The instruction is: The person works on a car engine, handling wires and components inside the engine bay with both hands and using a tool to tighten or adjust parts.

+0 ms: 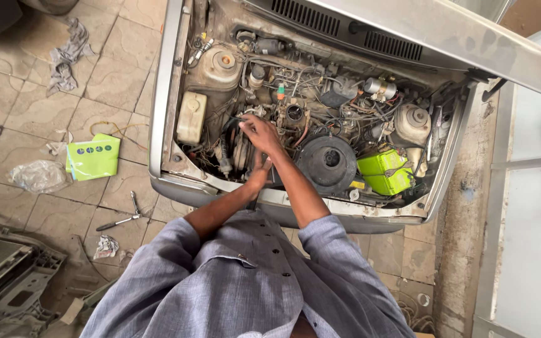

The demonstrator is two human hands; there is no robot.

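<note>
Below, grey shirt sleeves [233, 281] rolled at the elbows, both arms stretched into an open engine bay [320, 119]. Left hand [259, 172] low among hoses, grip hidden; right hand [261, 133] just beyond, fingers curled loosely beside the carburettor [293, 115]. Farther right, black round air-cleaner housing [327, 163], green battery [384, 171].

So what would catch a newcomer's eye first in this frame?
Probably the open engine bay filling the upper middle, with both hands reaching in: the right hand spread over the parts near the carburettor, the left hand just below it. Next, the bright green battery at the bay's right side stands out, echoed by a green packet lying on the tiled floor to the left, with a cross wrench nearby.
</note>
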